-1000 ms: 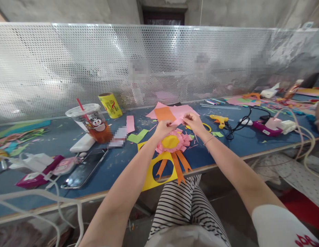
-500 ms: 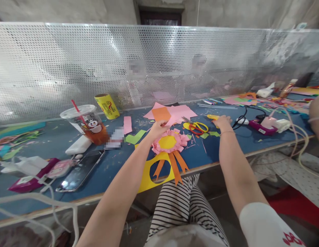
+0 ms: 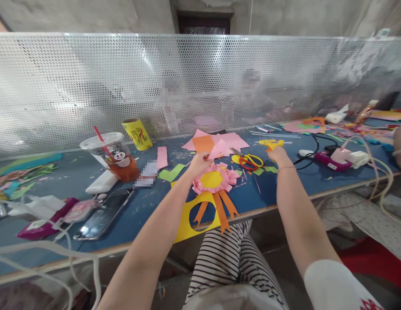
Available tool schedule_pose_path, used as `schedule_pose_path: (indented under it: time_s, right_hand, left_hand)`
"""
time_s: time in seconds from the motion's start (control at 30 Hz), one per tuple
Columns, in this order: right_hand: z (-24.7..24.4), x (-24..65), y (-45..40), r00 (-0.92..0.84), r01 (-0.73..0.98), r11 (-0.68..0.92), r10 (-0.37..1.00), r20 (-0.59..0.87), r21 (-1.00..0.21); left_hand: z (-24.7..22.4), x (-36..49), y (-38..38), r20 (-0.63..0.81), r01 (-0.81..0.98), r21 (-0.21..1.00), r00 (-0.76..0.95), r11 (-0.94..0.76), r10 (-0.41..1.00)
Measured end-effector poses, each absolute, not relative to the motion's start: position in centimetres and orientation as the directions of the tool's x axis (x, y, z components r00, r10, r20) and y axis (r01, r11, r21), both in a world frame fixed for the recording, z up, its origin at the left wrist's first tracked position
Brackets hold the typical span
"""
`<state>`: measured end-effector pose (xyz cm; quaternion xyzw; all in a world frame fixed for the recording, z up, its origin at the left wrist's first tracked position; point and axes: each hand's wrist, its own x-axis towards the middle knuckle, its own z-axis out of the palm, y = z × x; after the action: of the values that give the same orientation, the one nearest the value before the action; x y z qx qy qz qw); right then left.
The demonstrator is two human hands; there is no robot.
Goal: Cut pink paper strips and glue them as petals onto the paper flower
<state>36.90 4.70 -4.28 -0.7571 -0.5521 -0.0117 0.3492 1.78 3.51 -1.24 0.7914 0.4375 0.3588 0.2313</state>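
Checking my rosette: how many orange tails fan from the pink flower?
3: left tail, middle tail and right tail, fanning from the pink flower; others may hide underneath.

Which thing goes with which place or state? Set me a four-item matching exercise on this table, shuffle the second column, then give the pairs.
1. glue gun
2. pink paper strip
3. scissors
4. plastic cup

A. lying on the table between the two hands
B. has a red straw in it
C. in the right hand
D. in the left hand

Pairs: 1-C, 2-D, 3-A, 4-B
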Motion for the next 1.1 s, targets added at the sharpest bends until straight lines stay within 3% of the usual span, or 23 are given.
schedule_pose_path:
  time_s: [0.13, 0.3, 0.4, 0.67, 1.1]
  right_hand:
    - [-2.7, 34.1, 4.3, 0.420, 0.794, -0.142, 0.832, 0.363, -0.591]
    - [-1.1, 28.0, 2.9, 0.402, 0.591, 0.199, 0.767, 0.500, -0.782]
    - [-0.9, 25.8, 2.4, 0.429, 0.527, 0.263, 0.738, 0.520, -0.808]
    - [-1.8, 26.5, 3.0, 0.457, 0.574, 0.209, 0.721, 0.521, -0.792]
    - [-2.3, 26.4, 3.3, 0.320, 0.703, 0.257, 0.718, 0.618, -0.663]
  left_hand:
    - [-1.3, 2.1, 3.2, 0.440, 0.615, 0.547, 0.365, -0.568, 0.820]
    - [-1.4, 2.5, 2.6, 0.542, 0.632, 0.346, 0.468, -0.693, 0.698]
    - [-1.6, 2.5, 2.5, 0.539, 0.642, 0.290, 0.503, -0.710, 0.676]
    - [-1.7, 2.4, 2.6, 0.587, 0.627, 0.240, 0.515, -0.741, 0.625]
    - [-1.7, 2.7, 2.3, 0.589, 0.623, 0.217, 0.530, -0.751, 0.610]
